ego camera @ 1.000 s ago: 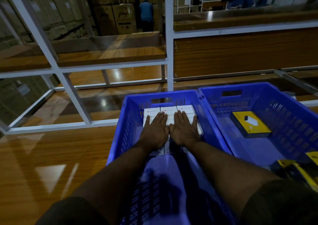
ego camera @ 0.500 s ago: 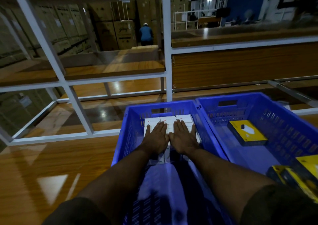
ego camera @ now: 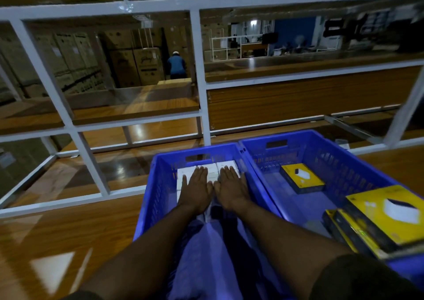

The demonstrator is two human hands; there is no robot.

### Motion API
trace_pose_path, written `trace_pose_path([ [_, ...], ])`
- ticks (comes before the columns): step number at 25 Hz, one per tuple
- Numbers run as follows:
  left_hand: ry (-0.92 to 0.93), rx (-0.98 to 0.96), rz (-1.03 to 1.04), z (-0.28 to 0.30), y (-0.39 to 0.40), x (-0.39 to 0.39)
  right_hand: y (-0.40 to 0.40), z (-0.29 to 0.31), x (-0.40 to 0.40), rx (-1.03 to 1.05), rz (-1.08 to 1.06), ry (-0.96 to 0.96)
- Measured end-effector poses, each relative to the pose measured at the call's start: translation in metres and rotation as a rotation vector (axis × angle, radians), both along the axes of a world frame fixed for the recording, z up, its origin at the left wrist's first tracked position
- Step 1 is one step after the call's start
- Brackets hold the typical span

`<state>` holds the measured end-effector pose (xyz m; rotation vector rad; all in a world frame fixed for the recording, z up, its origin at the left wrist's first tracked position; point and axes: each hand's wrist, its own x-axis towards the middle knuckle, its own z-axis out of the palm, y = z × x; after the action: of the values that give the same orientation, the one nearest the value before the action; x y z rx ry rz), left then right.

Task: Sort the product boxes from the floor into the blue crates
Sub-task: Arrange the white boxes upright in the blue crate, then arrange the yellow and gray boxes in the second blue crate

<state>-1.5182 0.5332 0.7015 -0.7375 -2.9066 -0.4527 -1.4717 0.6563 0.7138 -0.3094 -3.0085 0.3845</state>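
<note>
Now two blue crates stand side by side, touching, on the glossy wood-grain floor (ego camera: 57,226); the left crate (ego camera: 158,185) holds a block of white boxes (ego camera: 211,170) packed against its far wall, three showing across the top row, the full count hidden under the hands; the right crate (ego camera: 344,162) holds one flat yellow box (ego camera: 301,178) lying alone on its floor toward the far end, and a stack of yellow-and-black boxes (ego camera: 380,221) at its near right corner, at least three edges visible, exact number unclear; both hands lie flat on top of the white boxes, palms down, fingers straight and only slightly spread, gripping nothing; the left hand (ego camera: 196,189) covers the left and middle of the block, the right hand (ego camera: 231,188) the right part, the two just beside each other, thumbs nearly meeting; the crates are rigid plastic with slotted, ventilated walls and a cut-out handle in each far wall; the white boxes are smooth, rectangular and matte; the yellow ones are flat cartons printed with a white product picture; beyond the crates rises a white metal rack frame (ego camera: 199,74) with wooden shelves; farther back, stacked brown cartons (ego camera: 137,67) and a person in blue (ego camera: 176,66), seen from behind.
</note>
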Motion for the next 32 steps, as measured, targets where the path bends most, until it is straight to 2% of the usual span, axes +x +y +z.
trace_pose_path([
  [5, -0.037, 0.200, -0.038, 0.007, 0.016, 0.033, 0.012, 0.016, 0.036, -0.088, 0.042, 0.225],
  [10, 0.094, 0.267, -0.238, 0.016, 0.051, 0.058, 0.020, 0.053, 0.084, -0.184, 0.003, 0.385],
  [12, 0.123, 0.354, -0.319, 0.027, 0.073, 0.070, 0.032, 0.062, 0.105, -0.209, -0.066, 0.411],
  [15, 0.190, 0.374, -0.391, 0.044, 0.100, 0.094, 0.061, 0.072, 0.127, -0.182, -0.135, 0.411],
  [18, 0.071, 0.418, -0.391, 0.054, 0.123, 0.122, 0.094, 0.084, 0.143, -0.112, -0.158, 0.410],
  [21, -0.015, 0.447, -0.450, 0.063, 0.150, 0.138, 0.136, 0.096, 0.158, -0.131, -0.198, 0.417],
  [23, -0.158, 0.434, -0.521, 0.067, 0.174, 0.146, 0.169, 0.099, 0.165, -0.143, -0.235, 0.408],
  [27, -0.531, 0.271, -0.671, 0.068, 0.233, 0.171, 0.230, 0.095, 0.172, -0.199, -0.211, 0.283],
  [29, -0.578, 0.143, -0.662, 0.071, 0.251, 0.178, 0.255, 0.094, 0.171, -0.244, -0.131, 0.171],
  [32, -0.630, 0.089, -0.566, 0.076, 0.261, 0.169, 0.287, 0.099, 0.167, -0.248, -0.018, 0.025],
])
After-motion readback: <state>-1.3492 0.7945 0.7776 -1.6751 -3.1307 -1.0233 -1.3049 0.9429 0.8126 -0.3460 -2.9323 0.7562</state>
